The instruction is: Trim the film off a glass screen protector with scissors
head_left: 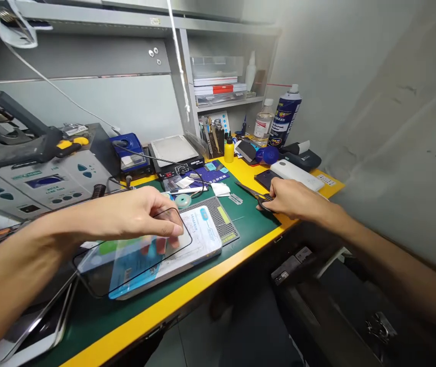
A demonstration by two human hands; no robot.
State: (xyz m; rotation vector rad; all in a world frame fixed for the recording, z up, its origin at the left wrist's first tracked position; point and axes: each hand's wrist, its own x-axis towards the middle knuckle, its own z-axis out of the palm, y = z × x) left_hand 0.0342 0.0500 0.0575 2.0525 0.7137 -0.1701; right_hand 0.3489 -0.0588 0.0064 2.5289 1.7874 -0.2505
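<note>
A clear glass screen panel with a thin black border is pinched between the thumb and fingers of my left hand. It is tilted over a blue and white box, whose print shows through the glass. At the right side of the green mat, my right hand is closed around the handles of black scissors, their blades pointing away to the left. Just beyond that hand lies a dark phone. A razor blade and a white paper piece are on the mat between my hands.
A grey control station fills the left, near a flat heating plate. Phone panels lie at front left. A yellow bottle, a clear bottle and a spray can stand at the back. The desk edge is yellow.
</note>
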